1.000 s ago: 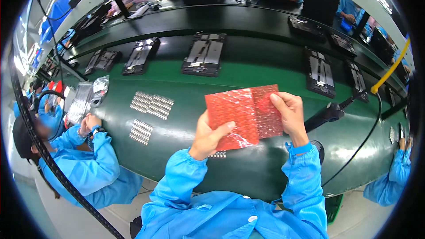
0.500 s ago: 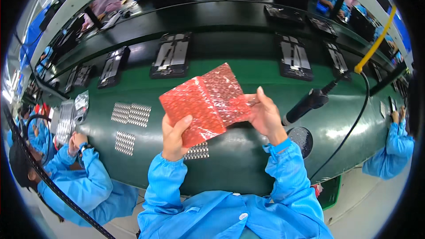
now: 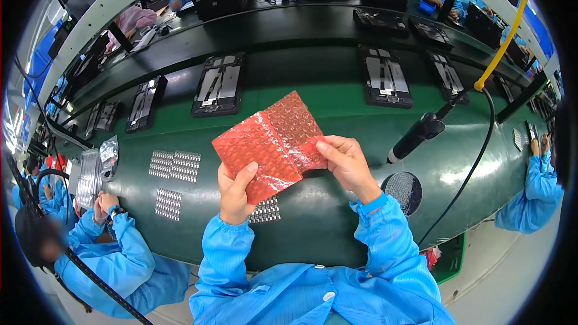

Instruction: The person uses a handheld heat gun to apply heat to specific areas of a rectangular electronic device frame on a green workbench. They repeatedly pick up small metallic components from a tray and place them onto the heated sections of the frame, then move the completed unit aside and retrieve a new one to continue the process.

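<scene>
A red bubble-wrap bag (image 3: 256, 153) is held up over the green bench between both hands. My left hand (image 3: 236, 191) grips its lower left part, thumb on top. My right hand (image 3: 349, 164) pinches the right edge of the bag's flap (image 3: 294, 121), the thinner, see-through section. Whether anything lies inside the bag I cannot tell. Beneath the bag, near my left hand, a sheet of small metallic parts (image 3: 265, 210) is partly covered. More such sheets (image 3: 174, 165) lie to the left, with another sheet (image 3: 168, 204) closer to me.
A black electric screwdriver (image 3: 416, 137) hangs from a yellow cord (image 3: 504, 42) at the right. Below it sits a round dish of tiny parts (image 3: 403, 194). Flat devices with opened backs (image 3: 219, 85) (image 3: 386, 77) stand along the far bench. A co-worker (image 3: 120, 247) sits at left.
My right hand has gone from spread fingers beside the flap to a pinch on its edge. The view has shifted slightly; the bag stays in my left hand.
</scene>
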A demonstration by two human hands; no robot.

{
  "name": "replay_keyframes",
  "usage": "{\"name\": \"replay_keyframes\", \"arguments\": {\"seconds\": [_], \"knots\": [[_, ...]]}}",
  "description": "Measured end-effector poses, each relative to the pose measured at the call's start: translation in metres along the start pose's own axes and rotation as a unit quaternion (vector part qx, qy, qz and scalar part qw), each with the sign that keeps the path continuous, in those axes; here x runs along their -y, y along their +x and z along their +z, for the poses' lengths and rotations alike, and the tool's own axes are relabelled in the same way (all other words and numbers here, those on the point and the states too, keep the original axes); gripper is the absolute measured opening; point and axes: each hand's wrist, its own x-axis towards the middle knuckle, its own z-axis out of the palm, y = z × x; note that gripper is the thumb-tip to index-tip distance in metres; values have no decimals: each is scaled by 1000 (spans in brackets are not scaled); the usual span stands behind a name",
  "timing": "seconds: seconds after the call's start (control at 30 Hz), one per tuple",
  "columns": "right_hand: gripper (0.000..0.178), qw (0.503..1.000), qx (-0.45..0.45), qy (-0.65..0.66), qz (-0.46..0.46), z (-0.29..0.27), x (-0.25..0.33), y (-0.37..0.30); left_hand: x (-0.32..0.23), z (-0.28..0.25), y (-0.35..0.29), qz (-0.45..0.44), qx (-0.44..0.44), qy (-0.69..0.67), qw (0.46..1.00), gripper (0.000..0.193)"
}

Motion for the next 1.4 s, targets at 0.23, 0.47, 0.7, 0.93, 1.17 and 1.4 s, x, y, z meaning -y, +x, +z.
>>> {"name": "replay_keyframes", "arguments": {"seconds": [0.23, 0.47, 0.7, 0.93, 1.17, 1.4], "knots": [[25, 998, -35, -14, -56, 39, 19, -12, 1, 14, 2, 40, 14, -30, 999, 42], [32, 901, -72, -295, -311, 86, 83, -20, -13, 70, 39, 152, 84, 84, 981, 51], [27, 469, -275, -525, -655, 108, 231, -22, -22, 83, 38, 180, 209, 204, 939, 55], [30, 245, -339, -623, -661, 105, 344, 4, -15, 29, 37, 133, 97, 274, 947, 38], [29, 129, -337, -809, -463, 54, 425, 70, -42, -85, 69, 160, -60, 539, 825, 37], [27, 171, -322, -871, -329, 0, 433, 100, -36, -175, 141, 141, -74, 693, 703, 43]]}}
